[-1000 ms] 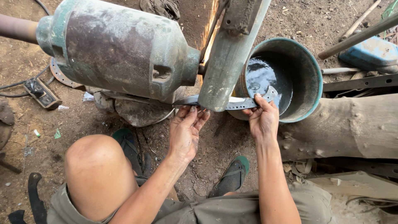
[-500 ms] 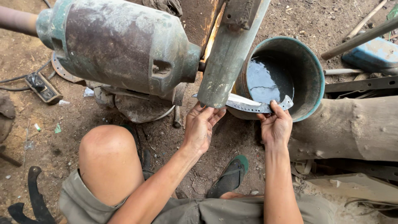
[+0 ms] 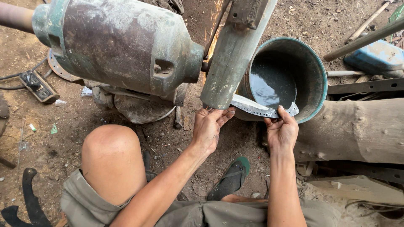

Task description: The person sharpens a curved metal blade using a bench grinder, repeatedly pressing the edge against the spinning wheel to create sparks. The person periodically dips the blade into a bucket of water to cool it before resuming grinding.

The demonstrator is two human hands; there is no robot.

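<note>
Both my hands hold a flat, curved grey metal blade [image 3: 261,110] with small holes along it. My left hand [image 3: 210,126] grips its left end, just under the green guard [image 3: 235,54] of a grinder. My right hand [image 3: 281,131] grips the right end, at the rim of a round green bucket [image 3: 317,67] holding dark water. Orange sparks [image 3: 215,29] streak up behind the guard. The blade's left tip is hidden behind the guard. The grinder's big worn green motor housing [image 3: 118,42] fills the upper left.
A thick log [image 3: 357,130] lies at the right under the bucket. A power strip with cable [image 3: 38,86] sits on the dirt at left. A dark curved blade [image 3: 29,197] lies at lower left. My bare knee [image 3: 110,155] and sandalled foot [image 3: 231,178] are below.
The blade has shifted right and tilted, its right end now over the bucket rim. Both hands moved right with it. Sparks still fly behind the guard.
</note>
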